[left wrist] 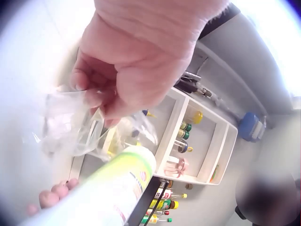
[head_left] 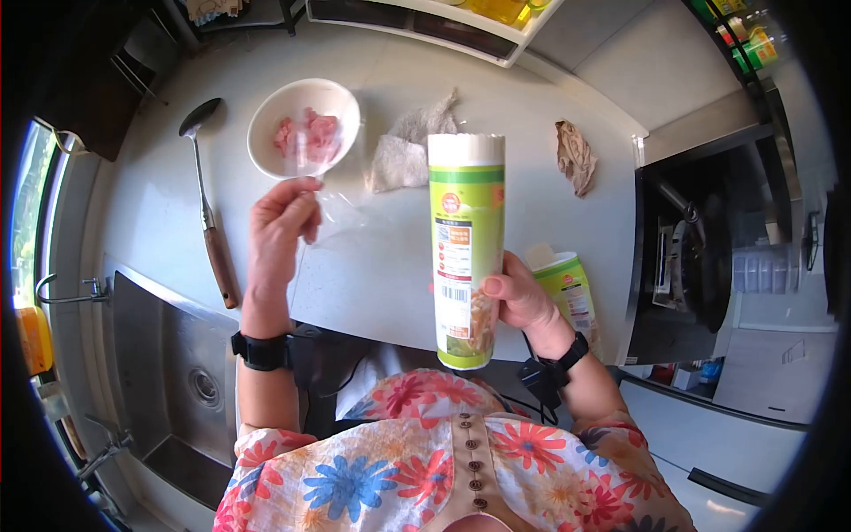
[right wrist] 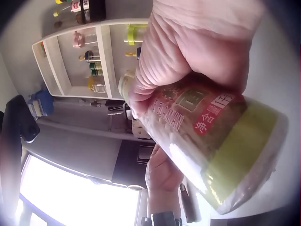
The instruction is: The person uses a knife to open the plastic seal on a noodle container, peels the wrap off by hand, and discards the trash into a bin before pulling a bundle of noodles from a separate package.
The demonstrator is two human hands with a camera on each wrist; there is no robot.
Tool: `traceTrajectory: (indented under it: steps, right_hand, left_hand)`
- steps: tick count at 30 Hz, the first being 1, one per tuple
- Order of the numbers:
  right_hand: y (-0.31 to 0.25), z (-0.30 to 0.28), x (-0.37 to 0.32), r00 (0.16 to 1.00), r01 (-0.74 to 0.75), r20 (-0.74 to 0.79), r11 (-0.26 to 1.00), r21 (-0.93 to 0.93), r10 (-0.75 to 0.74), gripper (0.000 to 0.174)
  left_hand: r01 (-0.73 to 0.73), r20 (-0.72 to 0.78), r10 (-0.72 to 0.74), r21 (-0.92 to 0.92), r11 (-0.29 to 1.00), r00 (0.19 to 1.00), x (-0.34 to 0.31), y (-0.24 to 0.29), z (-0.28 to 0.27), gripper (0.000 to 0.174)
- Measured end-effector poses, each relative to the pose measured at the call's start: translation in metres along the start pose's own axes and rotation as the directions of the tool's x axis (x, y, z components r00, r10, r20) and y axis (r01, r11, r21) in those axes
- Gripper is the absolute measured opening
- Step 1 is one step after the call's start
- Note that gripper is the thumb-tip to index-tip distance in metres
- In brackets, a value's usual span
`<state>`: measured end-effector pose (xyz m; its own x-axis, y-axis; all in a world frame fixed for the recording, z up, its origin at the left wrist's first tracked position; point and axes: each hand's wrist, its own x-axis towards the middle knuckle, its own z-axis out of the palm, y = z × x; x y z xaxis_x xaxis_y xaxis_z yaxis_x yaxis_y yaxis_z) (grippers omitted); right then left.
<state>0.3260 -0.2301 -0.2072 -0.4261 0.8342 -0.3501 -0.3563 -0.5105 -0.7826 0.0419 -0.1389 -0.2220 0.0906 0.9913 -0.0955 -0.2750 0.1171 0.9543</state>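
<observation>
My right hand [head_left: 525, 300] grips a cylindrical pack of dried noodles [head_left: 467, 239] upright, with its thumb on the side. The pack is green and white with a printed label, and its white end points away from me. Between the curled fingers and thumb of my left hand [head_left: 285, 220] is a thin piece of clear plastic wrap [left wrist: 66, 122], which hangs loose beside the pack. Beyond that hand stands a white bowl [head_left: 261, 133] with pieces of pink raw meat [head_left: 319, 137]. A second green noodle pack [head_left: 574, 297] lies partly behind my right hand.
A wood-handled ladle [head_left: 213, 230] lies at the left, near the steel sink [head_left: 168, 372]. Behind the noodle pack are a crumpled translucent bag [head_left: 401, 160] and, farther right, a wrinkled brown scrap [head_left: 576, 160]. The stove [head_left: 687, 257] is at the right. A white shelf [left wrist: 223, 155] holds jars.
</observation>
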Motion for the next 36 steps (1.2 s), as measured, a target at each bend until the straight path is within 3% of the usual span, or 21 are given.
traceTrajectory:
  steps: [4, 7, 8, 10, 11, 12, 14, 15, 16, 18, 19, 20, 22, 26, 29, 30, 32, 33, 34, 36]
  right_hand:
    - [0.004, -0.014, -0.017, 0.999, 0.035, -0.018, 0.999, 0.01, -0.035, 0.075]
    - [0.003, -0.011, -0.021, 0.996, 0.053, -0.068, 0.998, -0.026, -0.055, 0.073]
    - [0.002, -0.009, -0.021, 0.995, 0.065, -0.082, 0.998, -0.007, -0.065, 0.068]
    - [0.004, -0.009, -0.019, 0.992, 0.08, -0.095, 0.997, 0.014, -0.078, 0.063]
    - [0.009, -0.012, -0.016, 0.985, 0.085, -0.153, 0.996, 0.016, -0.081, 0.06]
    - [0.013, -0.014, -0.012, 0.974, 0.087, -0.209, 0.996, 0.018, -0.082, 0.056]
    - [0.02, -0.019, -0.002, 0.963, 0.115, -0.247, 0.993, 0.037, -0.102, 0.048]
    - [0.024, -0.024, 0.004, 0.95, 0.088, -0.302, 0.996, 0.028, -0.075, 0.048]
    - [0.026, -0.027, 0.008, 0.933, 0.058, -0.356, 0.998, 0.02, -0.047, 0.047]
    - [0.027, -0.028, 0.015, 0.924, 0.045, -0.381, 0.999, 0.012, -0.037, 0.044]
    - [0.024, -0.027, 0.016, 0.913, 0.012, -0.407, 1.0, 0.01, -0.007, 0.043]
    - [0.022, -0.027, 0.017, 0.901, -0.02, -0.433, 1.0, 0.007, 0.021, 0.042]
    - [0.023, -0.031, 0.021, 0.872, -0.076, -0.485, 0.997, -0.019, 0.057, 0.041]
    - [0.021, -0.033, 0.019, 0.895, 0.027, -0.445, 0.999, -0.019, -0.032, 0.041]
    - [0.019, -0.035, 0.016, 0.873, 0.004, -0.485, 0.996, -0.086, -0.045, 0.045]
    - [0.017, -0.038, 0.017, 0.879, 0.002, -0.475, 0.996, -0.084, -0.042, 0.045]
    - [0.015, -0.047, 0.021, 0.89, -0.072, -0.453, 0.967, -0.245, -0.048, 0.045]
    - [0.009, -0.045, 0.019, 0.904, -0.081, -0.42, 0.936, -0.342, -0.075, 0.045]
    - [0.006, -0.044, 0.023, 0.905, -0.079, -0.419, 0.938, -0.337, -0.075, 0.045]
    - [-0.008, -0.047, 0.023, 0.884, -0.365, -0.459, 0.747, -0.556, 0.09, 0.042]
  left_hand:
    - [-0.05, -0.012, 0.05, 0.017, 0.999, 0.999, -0.013, 0.003, -0.006, 0.022]
    - [0.087, 0.024, -0.096, 0.247, 0.965, 0.995, -0.032, 0.003, -0.003, 0.042]
    - [0.086, 0.024, -0.095, 0.249, 0.965, 0.995, -0.038, 0.002, -0.002, 0.042]
    - [0.123, 0.014, -0.157, 0.555, 0.823, 0.987, -0.051, -0.001, 0.0, 0.049]
    - [0.121, 0.008, -0.165, 0.641, 0.758, 0.986, -0.055, -0.009, -0.005, 0.062]
    - [0.121, 0.007, -0.164, 0.643, 0.756, 0.987, -0.059, -0.012, -0.003, 0.062]
    - [0.029, 0.053, -0.189, 0.914, 0.406, 0.98, -0.068, -0.015, 0.003, 0.074]
    - [0.076, 0.004, -0.276, 0.957, 0.281, 0.961, -0.07, -0.015, 0.008, 0.075]
    - [0.087, -0.007, -0.274, 0.957, 0.278, 0.962, -0.073, -0.019, 0.011, 0.075]
    - [0.02, -0.009, -0.23, 0.999, 0.045, 0.973, -0.078, -0.033, 0.015, 0.061]
    - [0.03, -0.009, -0.213, 0.995, 0.099, 0.977, -0.08, -0.035, 0.017, 0.039]
    - [0.035, -0.013, -0.212, 0.994, 0.099, 0.977, -0.082, -0.039, 0.016, 0.039]
    - [-0.038, 0.064, -0.149, 0.984, 0.173, 0.987, -0.088, -0.049, 0.011, 0.021]
    - [-0.026, 0.03, -0.01, 0.957, 0.289, 1.0, -0.103, -0.048, -0.004, 0.016]
    - [0.111, -0.153, -0.005, 0.696, 0.709, 0.988, -0.123, -0.044, -0.02, 0.012]
    - [0.115, -0.162, 0.0, 0.699, 0.705, 0.987, -0.129, -0.037, -0.02, 0.012]
    - [0.231, -0.222, -0.143, 0.448, 0.863, 0.964, -0.142, -0.023, -0.019, 0.002]
    - [0.233, -0.229, -0.141, 0.453, 0.86, 0.963, -0.148, -0.021, -0.021, 0.002]
    - [0.144, -0.207, -0.042, 0.509, 0.849, 0.977, -0.152, -0.02, -0.022, 0.002]
    - [-0.007, -0.142, 0.122, 0.622, 0.783, 0.982, -0.16, -0.018, -0.022, 0.009]
